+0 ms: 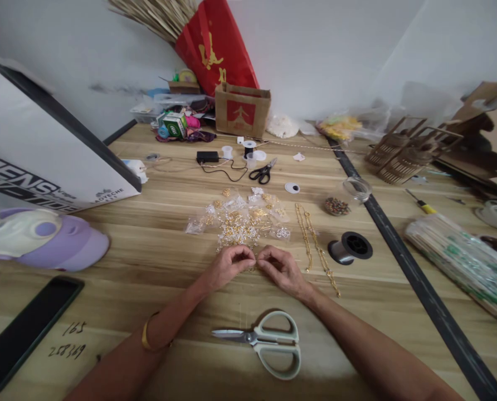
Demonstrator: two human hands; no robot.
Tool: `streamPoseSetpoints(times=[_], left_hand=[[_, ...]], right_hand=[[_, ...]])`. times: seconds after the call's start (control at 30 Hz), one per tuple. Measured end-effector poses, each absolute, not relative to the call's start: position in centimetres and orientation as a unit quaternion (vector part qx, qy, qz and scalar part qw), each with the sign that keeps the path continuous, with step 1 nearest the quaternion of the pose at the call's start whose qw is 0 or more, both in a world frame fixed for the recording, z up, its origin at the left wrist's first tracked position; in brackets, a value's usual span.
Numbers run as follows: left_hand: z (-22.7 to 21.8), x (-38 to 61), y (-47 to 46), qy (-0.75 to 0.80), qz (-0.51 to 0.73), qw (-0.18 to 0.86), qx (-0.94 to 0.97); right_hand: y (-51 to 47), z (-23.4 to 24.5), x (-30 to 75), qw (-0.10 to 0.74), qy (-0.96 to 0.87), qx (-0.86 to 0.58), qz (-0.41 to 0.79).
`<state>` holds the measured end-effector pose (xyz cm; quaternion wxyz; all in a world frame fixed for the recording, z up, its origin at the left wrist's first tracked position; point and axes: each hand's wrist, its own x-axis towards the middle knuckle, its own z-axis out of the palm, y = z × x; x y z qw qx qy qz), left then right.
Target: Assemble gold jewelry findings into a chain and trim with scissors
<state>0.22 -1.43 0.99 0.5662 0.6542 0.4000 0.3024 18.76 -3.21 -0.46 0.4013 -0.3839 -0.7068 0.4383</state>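
Note:
My left hand (230, 265) and my right hand (282, 269) meet fingertip to fingertip over the table, both closed in a pinch. What they pinch is too small to make out; a thin clear thread (243, 312) seems to hang below them. Just beyond my fingers lies a pile of clear and gold beads (237, 229), with small plastic bags of findings (235, 203) around it. Gold bead chains (315, 242) lie right of my right hand. Nearer to me, the pale-handled scissors (269, 341) rest with their blades pointing left.
A spool of thread (349, 248) and a tipped jar of beads (344, 201) are at right. Black scissors (263, 171) lie farther back. On the left are a phone (27, 334), a purple bottle (52, 239) and a big white box (43, 145). A paper bag (242, 110) stands behind.

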Motion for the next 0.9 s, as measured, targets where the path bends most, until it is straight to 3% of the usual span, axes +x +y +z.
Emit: streamPoseSetpoints(times=[0.9], left_hand=[[1.84,0.68,-2.06,0.425,0.321,0.437,0.725]], right_hand=[[-3.28,-0.56,18.66,0.393,-0.706,-0.403,0.43]])
